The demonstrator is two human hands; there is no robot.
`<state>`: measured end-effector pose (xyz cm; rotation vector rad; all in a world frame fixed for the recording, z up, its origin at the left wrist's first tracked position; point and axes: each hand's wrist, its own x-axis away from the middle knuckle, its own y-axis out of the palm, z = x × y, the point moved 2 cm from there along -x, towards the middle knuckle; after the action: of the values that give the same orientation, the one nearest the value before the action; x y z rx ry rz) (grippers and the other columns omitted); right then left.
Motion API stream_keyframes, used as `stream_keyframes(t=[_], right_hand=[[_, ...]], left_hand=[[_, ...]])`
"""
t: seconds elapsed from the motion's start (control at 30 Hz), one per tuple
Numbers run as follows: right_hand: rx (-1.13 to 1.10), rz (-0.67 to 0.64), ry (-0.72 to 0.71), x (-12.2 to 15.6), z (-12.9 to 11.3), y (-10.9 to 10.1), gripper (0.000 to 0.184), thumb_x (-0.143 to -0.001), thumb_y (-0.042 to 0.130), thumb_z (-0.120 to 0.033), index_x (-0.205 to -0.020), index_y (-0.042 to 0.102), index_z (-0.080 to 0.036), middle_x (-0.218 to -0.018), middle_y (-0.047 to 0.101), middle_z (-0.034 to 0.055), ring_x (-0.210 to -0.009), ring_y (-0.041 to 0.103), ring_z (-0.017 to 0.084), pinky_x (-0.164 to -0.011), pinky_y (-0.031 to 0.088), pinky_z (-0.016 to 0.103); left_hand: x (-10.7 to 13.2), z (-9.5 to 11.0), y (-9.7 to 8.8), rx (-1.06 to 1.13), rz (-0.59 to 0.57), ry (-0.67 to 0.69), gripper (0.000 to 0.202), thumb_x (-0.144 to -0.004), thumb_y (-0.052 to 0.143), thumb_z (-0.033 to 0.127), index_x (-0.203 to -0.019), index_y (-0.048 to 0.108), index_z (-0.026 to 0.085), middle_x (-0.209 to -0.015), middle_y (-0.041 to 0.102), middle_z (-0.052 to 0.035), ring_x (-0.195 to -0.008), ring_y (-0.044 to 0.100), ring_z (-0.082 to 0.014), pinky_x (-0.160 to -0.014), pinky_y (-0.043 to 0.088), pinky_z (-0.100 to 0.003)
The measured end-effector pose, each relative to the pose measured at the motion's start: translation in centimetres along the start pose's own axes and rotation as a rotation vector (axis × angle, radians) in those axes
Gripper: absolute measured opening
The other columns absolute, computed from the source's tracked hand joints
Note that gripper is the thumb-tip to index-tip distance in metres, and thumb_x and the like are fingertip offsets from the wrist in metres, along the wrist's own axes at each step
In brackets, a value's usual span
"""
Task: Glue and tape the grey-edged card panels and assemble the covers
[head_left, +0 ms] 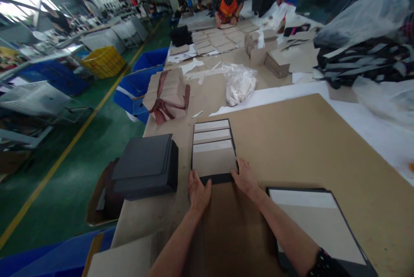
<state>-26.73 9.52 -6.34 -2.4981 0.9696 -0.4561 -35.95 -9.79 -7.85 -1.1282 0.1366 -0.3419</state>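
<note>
A staggered row of beige panels with black edges and white strips (214, 158) lies on the brown board in front of me. My left hand (199, 190) grips the near left corner, its thumb along the black front edge and its fingers at the side. At the near right corner, my right hand (246, 177) holds the same panels with its thumb at the front and fingers against the side. What is under the fingers is hidden. By my right forearm lies a pile of similar black-edged panels (318, 221).
Left of my hands stands a stack of dark grey sheets (145, 162). Beyond it sits a beige stack tied with a maroon ribbon (168, 93). A clear plastic bag (239, 85) lies mid-table. Blue bins (132, 96) line the left edge; a person (228, 1) works at the far end.
</note>
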Motion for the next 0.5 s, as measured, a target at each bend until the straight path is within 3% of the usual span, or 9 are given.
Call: stream_keyframes(t=[0.17, 0.37, 0.5], right_hand=[[-0.074, 0.038, 0.161, -1.2, -0.1, 0.4, 0.050, -0.076, 0.057, -0.038, -0.117, 0.057, -0.009, -0.109, 0.064, 0.0169, -0.101, 0.060, 0.028, -0.091, 0.046, 0.041], [-0.249, -0.122, 0.107, 1.0, -4.4, 0.5, 0.026, -0.077, 0.059, -0.039, -0.092, 0.064, -0.018, -0.078, 0.064, 0.0015, -0.071, 0.058, 0.017, -0.065, 0.047, 0.028], [-0.447, -0.180, -0.028, 4.8, -8.8, 0.8, 0.016, -0.077, 0.063, -0.030, -0.089, 0.063, -0.019, -0.078, 0.061, -0.0004, -0.070, 0.054, 0.014, -0.065, 0.045, 0.026]], left_hand=[[1.5, -0.2, 0.4, 0.026, 0.069, 0.078, 0.074, -0.087, 0.050, 0.040, -0.144, 0.022, 0.003, -0.151, 0.023, -0.0297, -0.146, 0.018, -0.0354, -0.113, 0.025, -0.052], [4.6, 3.2, -2.3, -0.078, 0.087, 0.362, 0.096, -0.073, 0.070, 0.040, -0.150, 0.019, 0.013, -0.158, 0.018, -0.0218, -0.147, 0.010, -0.0364, -0.116, 0.016, -0.057], [5.2, 4.3, -5.2, -0.023, 0.299, 0.418, 0.066, -0.088, 0.051, 0.026, -0.148, 0.027, 0.013, -0.150, 0.038, -0.0213, -0.144, 0.026, -0.0303, -0.116, 0.018, -0.054]])
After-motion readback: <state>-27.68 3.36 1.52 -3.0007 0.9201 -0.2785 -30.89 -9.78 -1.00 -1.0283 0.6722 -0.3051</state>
